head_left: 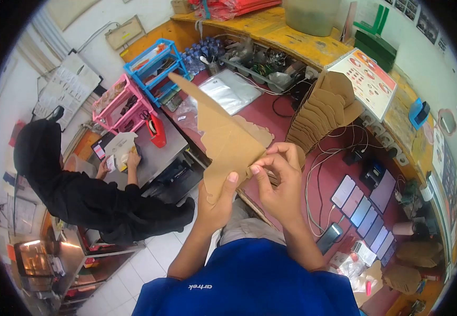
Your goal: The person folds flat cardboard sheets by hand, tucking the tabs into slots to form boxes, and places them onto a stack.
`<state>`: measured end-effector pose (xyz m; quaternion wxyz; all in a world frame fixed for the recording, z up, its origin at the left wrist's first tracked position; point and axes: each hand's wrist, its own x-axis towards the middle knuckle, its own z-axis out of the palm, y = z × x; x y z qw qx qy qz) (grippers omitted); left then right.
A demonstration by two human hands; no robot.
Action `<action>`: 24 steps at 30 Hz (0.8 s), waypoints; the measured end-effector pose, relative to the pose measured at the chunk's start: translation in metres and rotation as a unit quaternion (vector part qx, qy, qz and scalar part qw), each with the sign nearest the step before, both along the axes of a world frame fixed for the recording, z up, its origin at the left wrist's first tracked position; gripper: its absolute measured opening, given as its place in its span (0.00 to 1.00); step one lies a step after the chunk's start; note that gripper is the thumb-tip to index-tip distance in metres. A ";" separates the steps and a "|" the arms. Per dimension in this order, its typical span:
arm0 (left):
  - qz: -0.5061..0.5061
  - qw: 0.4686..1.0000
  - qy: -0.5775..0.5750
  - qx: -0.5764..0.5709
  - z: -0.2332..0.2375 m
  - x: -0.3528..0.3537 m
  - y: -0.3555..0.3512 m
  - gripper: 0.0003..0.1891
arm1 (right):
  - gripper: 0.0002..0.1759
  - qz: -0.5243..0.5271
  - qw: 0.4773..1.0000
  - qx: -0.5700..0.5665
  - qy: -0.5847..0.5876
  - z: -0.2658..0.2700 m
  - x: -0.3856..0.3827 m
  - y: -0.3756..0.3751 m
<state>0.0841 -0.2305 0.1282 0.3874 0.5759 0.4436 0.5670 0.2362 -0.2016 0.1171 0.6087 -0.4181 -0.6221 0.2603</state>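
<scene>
A brown die-cut cardboard piece (pixel 224 138), with creased panels and a long pointed flap at its far end, is held up in front of my body. My left hand (pixel 215 203) grips its near left part, with the thumb lying on top of the board. At the right edge, my right hand (pixel 281 176) pinches the board between thumb and fingers. Part of the board and the left fingers under it are hidden. Beyond my right hand, a fanned stack of similar cardboard pieces (pixel 315 108) rests on the red table.
Several phones (pixel 363 213) and loose cables lie on the red table (pixel 320 181) to the right. Clear plastic bags (pixel 231 90) lie at the back. To the left, a person in black (pixel 81 179) handles a card piece at a metal table beside pink (pixel 123 105) and blue racks (pixel 157 68).
</scene>
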 end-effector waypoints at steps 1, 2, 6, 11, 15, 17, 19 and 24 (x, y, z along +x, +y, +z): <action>-0.004 1.000 0.002 0.003 -0.003 -0.001 0.002 0.15 | 0.05 -0.004 1.000 0.003 0.002 0.001 -0.001 0.000; 0.002 0.999 0.023 0.033 -0.008 -0.002 0.005 0.15 | 0.04 -0.004 1.000 -0.006 0.010 0.003 -0.003 0.000; 0.025 0.996 0.017 0.078 -0.006 0.006 0.006 0.15 | 0.05 0.002 0.996 -0.029 0.080 0.002 -0.013 0.000; 0.026 0.992 0.061 0.109 -0.001 0.001 0.012 0.12 | 0.04 -0.013 0.998 -0.007 0.054 -0.001 -0.015 0.002; 0.064 0.992 0.004 0.107 -0.007 0.001 0.016 0.09 | 0.07 0.020 1.000 0.001 -0.006 0.011 -0.007 0.004; 0.078 0.991 -0.012 0.107 -0.005 0.003 0.019 0.09 | 0.07 0.036 0.999 0.005 -0.020 0.014 -0.001 0.007; 0.094 0.990 -0.029 0.101 -0.003 0.001 0.017 0.09 | 0.08 0.054 0.998 0.003 -0.035 0.014 0.005 0.009; 0.043 0.989 0.041 0.137 -0.009 -0.008 0.023 0.10 | 0.05 0.049 0.995 -0.004 -0.089 0.019 0.013 0.012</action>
